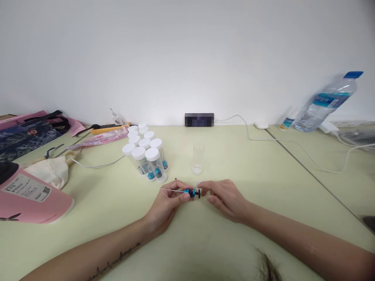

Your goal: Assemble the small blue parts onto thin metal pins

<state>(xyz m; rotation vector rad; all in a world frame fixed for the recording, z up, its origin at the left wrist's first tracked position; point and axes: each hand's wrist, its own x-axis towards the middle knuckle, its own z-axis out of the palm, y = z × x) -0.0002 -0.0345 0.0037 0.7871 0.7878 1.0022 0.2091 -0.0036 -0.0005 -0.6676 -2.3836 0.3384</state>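
Note:
My left hand pinches a small blue-and-black tool with a thin metal rod between thumb and fingers. Its rod points left across my fingers, and the black disc end faces right. My right hand is just right of that disc, fingers bent and thumb apart, holding nothing I can see. A small pale round piece, perhaps a cap, shows partly behind its index fingertip; whether they touch is unclear. Straight behind both hands an uncapped clear tube stands upright.
White-capped clear tubes with blue pieces inside stand grouped at left. A pink cup and cloth pouch are further left. A dark blurred-out device is by the wall. At right are a water bottle and a white cable.

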